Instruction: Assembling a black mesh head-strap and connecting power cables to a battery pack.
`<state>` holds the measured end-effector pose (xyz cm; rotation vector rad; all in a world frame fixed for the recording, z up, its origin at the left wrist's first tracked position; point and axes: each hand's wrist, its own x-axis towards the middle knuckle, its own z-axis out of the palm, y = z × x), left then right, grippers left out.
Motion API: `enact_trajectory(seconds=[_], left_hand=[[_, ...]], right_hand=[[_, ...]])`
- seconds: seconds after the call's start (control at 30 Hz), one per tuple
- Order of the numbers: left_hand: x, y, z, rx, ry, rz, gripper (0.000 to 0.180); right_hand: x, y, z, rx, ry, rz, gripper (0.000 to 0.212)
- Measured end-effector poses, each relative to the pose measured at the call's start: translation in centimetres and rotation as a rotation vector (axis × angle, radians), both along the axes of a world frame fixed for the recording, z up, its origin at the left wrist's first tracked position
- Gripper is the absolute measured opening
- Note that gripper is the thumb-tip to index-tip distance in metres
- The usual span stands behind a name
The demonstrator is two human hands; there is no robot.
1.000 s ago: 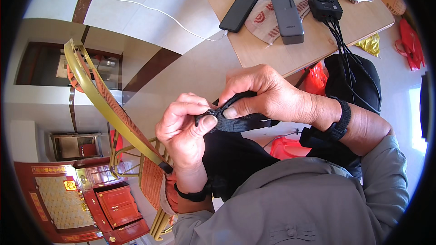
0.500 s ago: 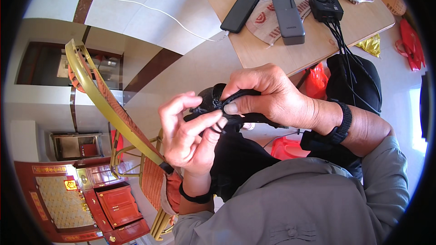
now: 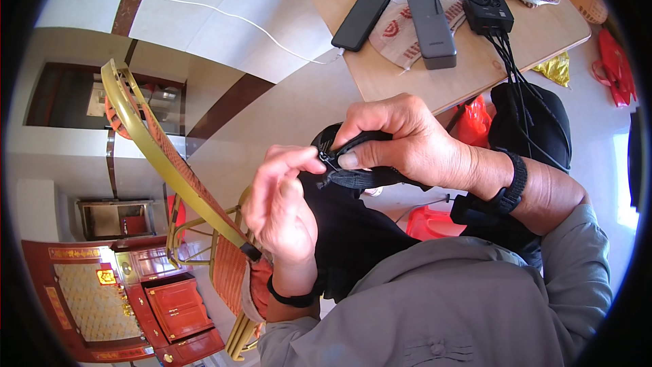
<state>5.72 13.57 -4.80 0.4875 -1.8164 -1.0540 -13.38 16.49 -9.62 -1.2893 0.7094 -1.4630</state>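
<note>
Head view of two bare hands at work over the lap. The black strap, a strip of woven fabric with a gathered left end, was held up between the hands, above the black trousers and just below the near edge of the table. The right hand pinched the upper edge of the strap between thumb and bent forefinger. The left hand was raised beside the gathered end, its forefinger tip against it; whether the left fingers were pinching the fabric could not be told. A black wristband encircled the right wrist, and a dark band the left. On the table lay a black phone, joined to a white cable, and, to its right, a grey power bank on a patterned cloth. Beyond these stood a black box, from which black cables hung over the table's edge. A gold-framed chair stood at the left.
</note>
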Motion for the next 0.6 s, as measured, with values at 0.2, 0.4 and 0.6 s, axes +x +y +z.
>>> enact_trajectory(seconds=[0.2, 0.4, 0.6], left_hand=[[0.3, -0.2, 0.9, 0.079, -0.183, 0.114, 0.017], [0.3, -0.8, 1.9, -0.214, -0.422, 0.116, 0.016], [0.1, -2.4, 3.1, -0.617, -0.548, -0.032, 0.024]], right_hand=[[0.3, -0.1, -0.4, -0.06, 0.02, -0.01, 0.015], [-0.2, 0.0, 0.3, 0.003, 0.024, 0.029, 0.016], [-0.3, 0.0, 0.2, 0.005, -0.005, 0.107, 0.015]])
